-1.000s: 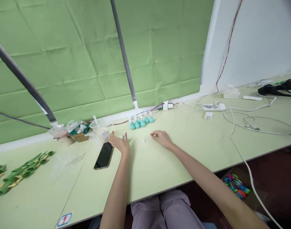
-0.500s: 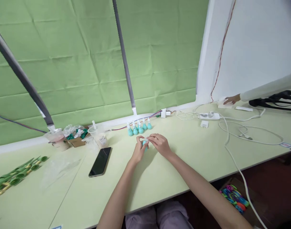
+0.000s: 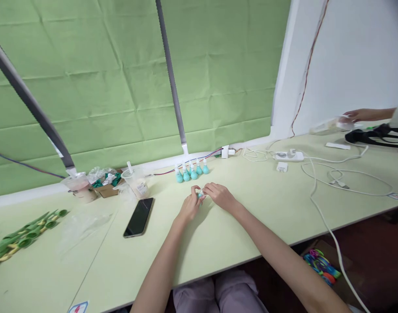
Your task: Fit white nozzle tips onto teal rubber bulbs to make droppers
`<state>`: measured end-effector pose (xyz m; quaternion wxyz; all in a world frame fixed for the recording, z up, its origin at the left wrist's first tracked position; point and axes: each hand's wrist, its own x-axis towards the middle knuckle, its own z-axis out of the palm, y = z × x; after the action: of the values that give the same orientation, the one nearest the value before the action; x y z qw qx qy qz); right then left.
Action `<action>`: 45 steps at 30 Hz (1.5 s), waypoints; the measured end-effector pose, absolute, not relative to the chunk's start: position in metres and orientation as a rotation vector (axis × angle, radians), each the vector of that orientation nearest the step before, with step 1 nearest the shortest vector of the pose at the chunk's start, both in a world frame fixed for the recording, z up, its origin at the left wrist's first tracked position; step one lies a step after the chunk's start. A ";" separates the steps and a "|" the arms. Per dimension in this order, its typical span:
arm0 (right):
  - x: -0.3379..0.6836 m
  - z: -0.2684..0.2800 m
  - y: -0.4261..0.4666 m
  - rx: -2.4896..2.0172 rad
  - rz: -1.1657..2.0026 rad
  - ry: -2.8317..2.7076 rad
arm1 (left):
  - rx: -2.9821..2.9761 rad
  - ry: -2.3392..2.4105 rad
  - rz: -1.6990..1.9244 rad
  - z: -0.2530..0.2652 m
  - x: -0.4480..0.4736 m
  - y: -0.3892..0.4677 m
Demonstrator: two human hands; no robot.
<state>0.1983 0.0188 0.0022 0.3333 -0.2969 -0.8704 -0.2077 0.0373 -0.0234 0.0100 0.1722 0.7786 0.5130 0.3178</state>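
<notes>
bottle (image 3: 199,195) pinched in my left hand (image 3: 189,206), its pale top (image 3: 202,191) pinched by my right hand (image 3: 220,198); i seem to be fitting it, and next probably calls for firm pressure.

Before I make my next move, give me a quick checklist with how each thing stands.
1. Left hand holding a teal bottle: ok.
2. Right hand at its white tip: ok.
3. White tip fully seated: cannot tell, the hands partly hide it.
4. Five other teal bottles standing upright: ok.
5. Phone apart from both hands: ok.
6. Drink cup well away from the phone: not ok, it stands close behind.
</notes>
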 end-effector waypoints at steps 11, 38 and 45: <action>0.195 -0.001 0.020 -0.796 -0.039 -2.240 | 2.276 1.572 0.816 0.007 0.032 -0.018; 0.240 -0.003 0.061 -1.209 0.736 -1.872 | 2.797 1.824 0.784 0.006 0.037 -0.015; 0.198 -0.002 0.035 -0.809 1.066 -1.917 | 2.964 1.916 0.428 0.013 0.036 -0.016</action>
<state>0.1979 0.0353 -0.0020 0.3909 -0.3185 -0.7547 0.4197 0.0357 -0.0158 0.0127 -0.2051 0.8160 0.5275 0.1177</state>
